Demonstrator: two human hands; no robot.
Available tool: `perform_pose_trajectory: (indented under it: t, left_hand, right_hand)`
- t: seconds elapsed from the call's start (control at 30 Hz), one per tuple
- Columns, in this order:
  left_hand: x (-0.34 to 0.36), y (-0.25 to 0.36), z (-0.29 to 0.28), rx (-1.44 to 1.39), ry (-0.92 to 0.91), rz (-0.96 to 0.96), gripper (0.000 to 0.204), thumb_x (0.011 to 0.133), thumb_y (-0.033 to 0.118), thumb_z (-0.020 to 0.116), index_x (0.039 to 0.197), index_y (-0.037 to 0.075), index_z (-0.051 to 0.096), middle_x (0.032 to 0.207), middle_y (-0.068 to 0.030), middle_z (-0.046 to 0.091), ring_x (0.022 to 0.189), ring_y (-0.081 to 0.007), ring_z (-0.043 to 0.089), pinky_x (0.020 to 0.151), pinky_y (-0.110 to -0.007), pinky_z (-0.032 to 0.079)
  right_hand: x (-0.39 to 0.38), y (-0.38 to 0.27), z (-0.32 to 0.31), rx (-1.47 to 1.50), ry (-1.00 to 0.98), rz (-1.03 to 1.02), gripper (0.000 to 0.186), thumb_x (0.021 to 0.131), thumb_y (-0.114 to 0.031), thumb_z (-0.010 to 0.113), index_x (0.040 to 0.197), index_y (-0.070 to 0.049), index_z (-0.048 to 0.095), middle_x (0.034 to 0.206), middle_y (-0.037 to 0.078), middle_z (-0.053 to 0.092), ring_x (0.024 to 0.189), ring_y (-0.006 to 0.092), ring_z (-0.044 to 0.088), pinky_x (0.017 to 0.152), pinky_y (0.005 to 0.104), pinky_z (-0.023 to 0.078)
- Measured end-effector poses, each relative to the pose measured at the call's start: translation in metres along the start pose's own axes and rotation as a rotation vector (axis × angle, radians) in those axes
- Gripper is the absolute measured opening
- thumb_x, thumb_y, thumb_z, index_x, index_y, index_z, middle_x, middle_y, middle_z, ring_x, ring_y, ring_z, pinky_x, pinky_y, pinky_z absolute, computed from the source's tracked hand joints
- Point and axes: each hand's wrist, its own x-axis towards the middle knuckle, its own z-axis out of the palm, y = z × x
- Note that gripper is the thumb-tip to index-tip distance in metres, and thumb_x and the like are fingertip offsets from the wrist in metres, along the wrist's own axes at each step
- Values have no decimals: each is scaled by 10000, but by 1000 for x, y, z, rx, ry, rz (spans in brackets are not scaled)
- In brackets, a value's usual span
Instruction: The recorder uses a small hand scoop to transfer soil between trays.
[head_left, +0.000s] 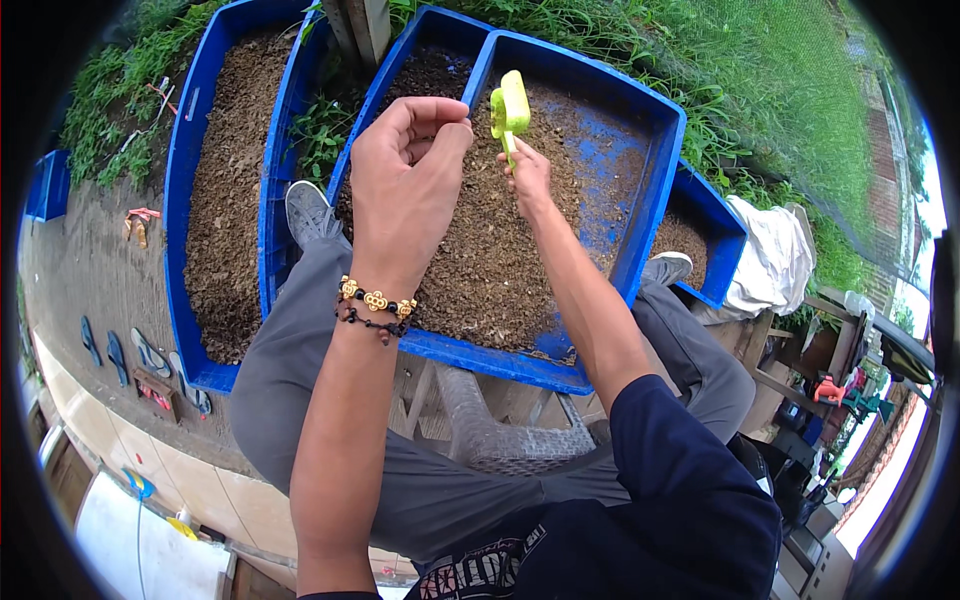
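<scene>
L hand (412, 175) nearest cam: fingers curled, thumb by forefinger; can't tell if pinching anything. R hand (529, 180), just right of L fingers: fingers closed round handle of lime scoop (513, 105), its head beyond fingertips. Prob. light, stiff plastic, poss. slick; best held low on handle. Soil (480, 270) in blue tray (590, 62) below fingers; grass (760, 100) beyond.

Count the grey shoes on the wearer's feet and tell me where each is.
2: the left shoe between the left blue tub and the central blue tub, the right shoe beside the central tub's right wall. Grey trousers partly cover them.
</scene>
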Motion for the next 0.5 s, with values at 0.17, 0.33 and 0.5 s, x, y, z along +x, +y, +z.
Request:
perform_pose_trajectory:
  t: [0.17, 0.33, 0.5]
  left_hand:
    - [3, -7, 2, -30, -5, 42, 167, 926, 118, 640, 1063, 32, 678, 980, -16, 701, 838, -56, 629, 775, -205, 481]
    - [2, -5, -4, 9, 16, 9, 164, 928, 120, 638, 1063, 35, 678, 979, -11, 700, 838, -54, 628, 775, -204, 482]
    - [2, 2, 9, -39, 16, 54, 151, 897, 75, 652, 1005, -30, 666, 896, -44, 675, 762, -62, 613, 679, -211, 494]
  right_hand:
    - [-27, 3, 52, -572, -48, -521, 401, 944, -82, 524, 1336, -71, 605, 923, 179, 692, 865, 279, 660, 860, 401, 499]
    - [-22, -10, 41, -664, 240, -513, 399, 934, -99, 503, 1315, -57, 614, 1056, 228, 698, 981, 355, 676, 907, 415, 497]
    - [29, -31, -36, -955, 360, -216, 462, 836, -147, 530, 1277, -98, 656, 1136, 234, 687, 1092, 356, 661, 954, 417, 501]
